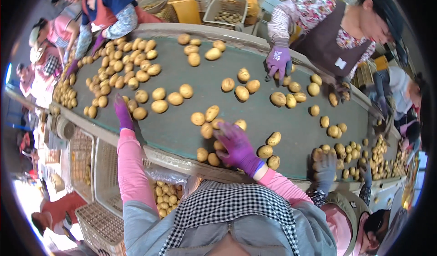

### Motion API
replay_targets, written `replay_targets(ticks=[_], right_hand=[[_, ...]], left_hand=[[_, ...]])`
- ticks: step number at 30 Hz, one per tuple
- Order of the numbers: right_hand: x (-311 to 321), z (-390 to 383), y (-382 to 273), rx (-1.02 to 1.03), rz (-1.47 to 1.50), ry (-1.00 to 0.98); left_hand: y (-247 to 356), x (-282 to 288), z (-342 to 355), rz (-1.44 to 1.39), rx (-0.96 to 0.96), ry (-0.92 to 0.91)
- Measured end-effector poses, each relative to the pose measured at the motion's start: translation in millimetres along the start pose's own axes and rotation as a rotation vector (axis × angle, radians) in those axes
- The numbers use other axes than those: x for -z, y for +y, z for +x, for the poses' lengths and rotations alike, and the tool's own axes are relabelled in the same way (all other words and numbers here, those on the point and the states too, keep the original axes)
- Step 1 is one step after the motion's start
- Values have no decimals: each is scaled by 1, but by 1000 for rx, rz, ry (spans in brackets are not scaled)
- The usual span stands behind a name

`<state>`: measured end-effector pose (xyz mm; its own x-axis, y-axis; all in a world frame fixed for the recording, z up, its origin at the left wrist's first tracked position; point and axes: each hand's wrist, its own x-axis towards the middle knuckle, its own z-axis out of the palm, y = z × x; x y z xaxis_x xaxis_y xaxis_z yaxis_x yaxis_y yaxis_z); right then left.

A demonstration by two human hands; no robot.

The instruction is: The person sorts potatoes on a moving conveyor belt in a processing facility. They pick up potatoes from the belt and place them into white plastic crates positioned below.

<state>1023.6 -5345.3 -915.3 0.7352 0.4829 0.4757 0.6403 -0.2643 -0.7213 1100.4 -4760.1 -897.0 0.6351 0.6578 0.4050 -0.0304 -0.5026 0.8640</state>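
Note:
My left hand (123, 113), in a purple glove, reaches over the near edge of the green conveyor belt (282, 124). Its fingers are stretched out, and its side is beside a potato (139, 114) in a loose cluster. Slightly smeared by motion, my purple-gloved right hand (239, 150) is spread low over the belt. Its fingertips are against a potato (219, 145) and partly cover it. More potatoes (206, 130) lie around those fingers, and several rest along the belt's near edge. Neither hand is closed around anything.
Across the belt, a co-worker's purple-gloved hand (278, 61) is over potatoes. A grey-gloved hand (325, 167) works at my right. Potatoes crowd the belt's far left and right. Below the near rail (177, 161) stand plastic crates (107, 169) and a container of potatoes (166, 197).

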Motion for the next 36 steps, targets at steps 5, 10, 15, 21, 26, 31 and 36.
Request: replay_targets(ticks=[5,10,15,21,26,31,36], right_hand=[[20,29,2,-149,222,-94],[32,86,-13,192,68,-163],[19,125,-78,392,-226,-334],[13,104,-125,536,-202,-538],[9,79,-158,644,234,-657],[7,61,-185,729,380,-785],[4,50,-209,771,467,-876]], left_hand=[[98,-121,-102,192,175,-451],[144,-175,-212,394,-397,-578],[225,-171,-307,-188,92,-938],[249,-142,-313,170,-45,-857],[181,-73,-271,734,-489,-419],[198,-80,-278,1069,-372,-435],[197,-83,-281,1018,-495,-375]])
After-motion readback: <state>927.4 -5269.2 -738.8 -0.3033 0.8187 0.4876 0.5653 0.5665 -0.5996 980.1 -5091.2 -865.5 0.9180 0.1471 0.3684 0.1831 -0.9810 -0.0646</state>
